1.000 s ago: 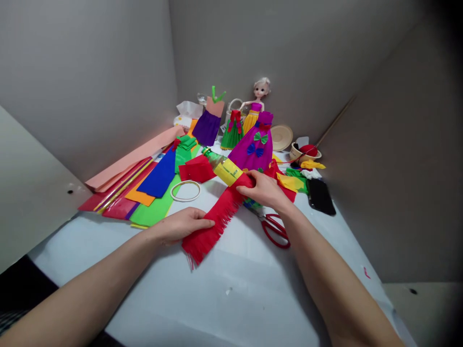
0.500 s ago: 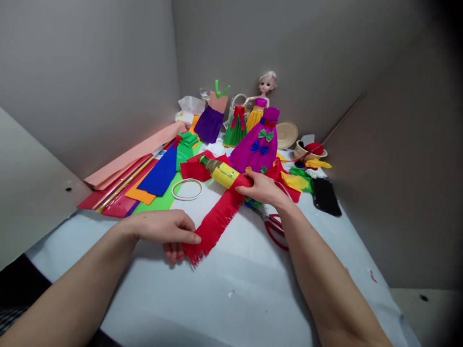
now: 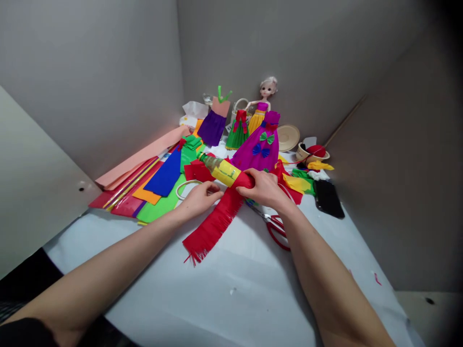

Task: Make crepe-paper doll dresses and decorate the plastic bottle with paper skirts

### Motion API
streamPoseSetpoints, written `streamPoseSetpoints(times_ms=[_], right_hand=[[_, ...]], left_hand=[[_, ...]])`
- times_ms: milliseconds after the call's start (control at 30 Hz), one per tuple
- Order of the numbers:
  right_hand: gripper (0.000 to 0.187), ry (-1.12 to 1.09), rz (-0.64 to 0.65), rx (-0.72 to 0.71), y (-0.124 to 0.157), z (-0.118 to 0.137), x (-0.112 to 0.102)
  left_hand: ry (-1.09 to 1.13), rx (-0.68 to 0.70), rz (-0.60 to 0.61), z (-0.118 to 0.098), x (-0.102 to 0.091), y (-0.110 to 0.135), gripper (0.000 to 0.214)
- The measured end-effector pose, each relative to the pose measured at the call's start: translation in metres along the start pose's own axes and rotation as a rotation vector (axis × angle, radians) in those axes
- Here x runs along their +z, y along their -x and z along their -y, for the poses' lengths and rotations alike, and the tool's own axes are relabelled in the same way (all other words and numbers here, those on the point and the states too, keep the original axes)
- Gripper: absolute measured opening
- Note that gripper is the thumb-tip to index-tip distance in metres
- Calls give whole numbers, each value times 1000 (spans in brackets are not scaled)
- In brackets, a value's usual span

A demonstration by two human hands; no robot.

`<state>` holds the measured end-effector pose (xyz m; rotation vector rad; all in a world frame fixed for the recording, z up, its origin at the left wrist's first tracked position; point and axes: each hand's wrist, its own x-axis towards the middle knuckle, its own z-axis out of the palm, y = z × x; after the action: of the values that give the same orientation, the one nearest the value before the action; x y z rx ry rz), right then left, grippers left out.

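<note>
Moved: left hand (image 3: 200, 199) coming up, open, off the fringed red crepe strip (image 3: 211, 221) toward the bottle (image 3: 221, 171)
Grip: right hand (image 3: 262, 188) clamping strip around bottle
Risk: paper's slipping if that grip eases

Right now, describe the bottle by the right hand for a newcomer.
On the white table, find the magenta paper dress. Just in front, a bottle is held on its side, neck pointing left. Its yellow band and the red fringed strip trailing from it, under the right hand, set it apart.

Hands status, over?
Right hand gripping red fringed paper wrapped on yellow-labelled bottle. Left hand open beside it. Red scissors by right wrist.
</note>
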<state>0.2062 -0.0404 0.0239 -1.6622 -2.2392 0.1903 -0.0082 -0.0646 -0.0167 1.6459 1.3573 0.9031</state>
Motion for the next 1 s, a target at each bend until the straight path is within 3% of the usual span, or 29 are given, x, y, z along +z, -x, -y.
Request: streamPoseSetpoints(times_ms=[233,500,1000], right_hand=[[49,-69,-13,-3,0,-4,-3],[53,-118,-17,8,-3,-5,-1],[54,-161,51,101,-2,0,-7]], left_hand=[[136,-35,-67,-7,24,-16,38],[221,-15,61,1,18,-15,37],[190,-33,55,0,16,-14,24]])
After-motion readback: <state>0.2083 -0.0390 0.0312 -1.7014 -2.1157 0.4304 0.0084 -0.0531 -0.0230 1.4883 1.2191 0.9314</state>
